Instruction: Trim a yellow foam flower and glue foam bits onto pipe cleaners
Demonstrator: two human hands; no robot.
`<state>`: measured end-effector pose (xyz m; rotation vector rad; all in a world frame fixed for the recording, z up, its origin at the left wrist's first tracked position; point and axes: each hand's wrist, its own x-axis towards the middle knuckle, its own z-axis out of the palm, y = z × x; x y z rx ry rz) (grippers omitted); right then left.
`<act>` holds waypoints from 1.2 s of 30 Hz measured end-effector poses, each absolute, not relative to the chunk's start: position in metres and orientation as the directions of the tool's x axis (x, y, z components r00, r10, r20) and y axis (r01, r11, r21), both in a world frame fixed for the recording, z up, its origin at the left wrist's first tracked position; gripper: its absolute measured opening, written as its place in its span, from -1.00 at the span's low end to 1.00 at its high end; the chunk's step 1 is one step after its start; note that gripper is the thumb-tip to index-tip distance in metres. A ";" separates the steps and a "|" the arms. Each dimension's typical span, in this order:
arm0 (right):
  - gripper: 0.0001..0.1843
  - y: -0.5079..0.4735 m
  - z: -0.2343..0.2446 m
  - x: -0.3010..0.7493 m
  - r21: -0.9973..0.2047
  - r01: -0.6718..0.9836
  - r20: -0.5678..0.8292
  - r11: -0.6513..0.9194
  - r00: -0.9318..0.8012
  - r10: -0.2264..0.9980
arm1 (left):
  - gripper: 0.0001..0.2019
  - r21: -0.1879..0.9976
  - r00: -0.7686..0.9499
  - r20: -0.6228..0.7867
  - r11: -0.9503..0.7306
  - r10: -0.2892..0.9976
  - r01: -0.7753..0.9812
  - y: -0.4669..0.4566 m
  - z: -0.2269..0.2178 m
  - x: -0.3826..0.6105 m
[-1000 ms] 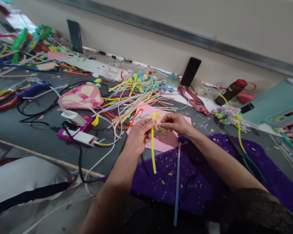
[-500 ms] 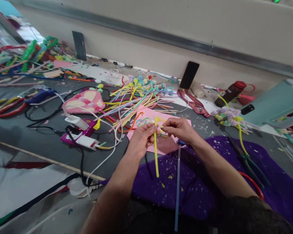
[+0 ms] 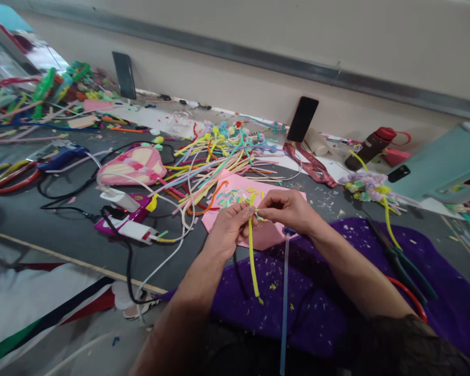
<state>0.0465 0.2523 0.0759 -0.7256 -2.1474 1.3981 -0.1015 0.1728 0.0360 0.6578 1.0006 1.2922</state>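
Observation:
My left hand (image 3: 232, 225) pinches a yellow pipe cleaner (image 3: 252, 256) near its top, with the long end hanging down over the purple cloth. Its fingertips meet those of my right hand (image 3: 285, 211), which is closed in a pinch on a small yellowish piece (image 3: 257, 211) against the pipe cleaner; the fingers partly hide it. Beneath both hands lies a pink sheet (image 3: 272, 237) scattered with short cut pieces (image 3: 229, 197) in yellow, green and white. A translucent blue stick (image 3: 285, 303) points down from a blue part just below my right hand.
Behind the sheet lies a bundle of colourful pipe cleaners (image 3: 219, 151). A purple power strip (image 3: 143, 203) with cables is at left, near red-handled pliers (image 3: 18, 175). Green-handled pliers (image 3: 405, 271) rest on the purple cloth (image 3: 348, 235). A phone (image 3: 303, 120) and dark bottle (image 3: 370, 149) stand behind.
My right fingertips have come in closer to the left ones at the yellow pipe cleaner. The pipe cleaner's lower end has swung slightly right and down.

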 end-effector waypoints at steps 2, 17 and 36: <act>-0.83 0.256 0.074 0.048 -0.969 0.161 0.006 0.185 -0.737 0.676 | -0.68 0.854 -0.035 -0.241 0.195 0.970 -0.483 0.172 0.037 -0.099; -0.77 0.256 0.063 0.045 -0.992 0.065 -0.119 -0.106 -0.754 0.645 | -0.69 0.862 -0.060 -0.226 0.171 0.972 -0.477 0.171 0.039 -0.097; -0.70 0.264 0.046 0.042 -0.919 -0.025 -0.221 -0.393 -0.792 0.569 | -0.67 0.886 -0.033 -0.169 0.137 0.985 -0.443 0.170 0.036 -0.093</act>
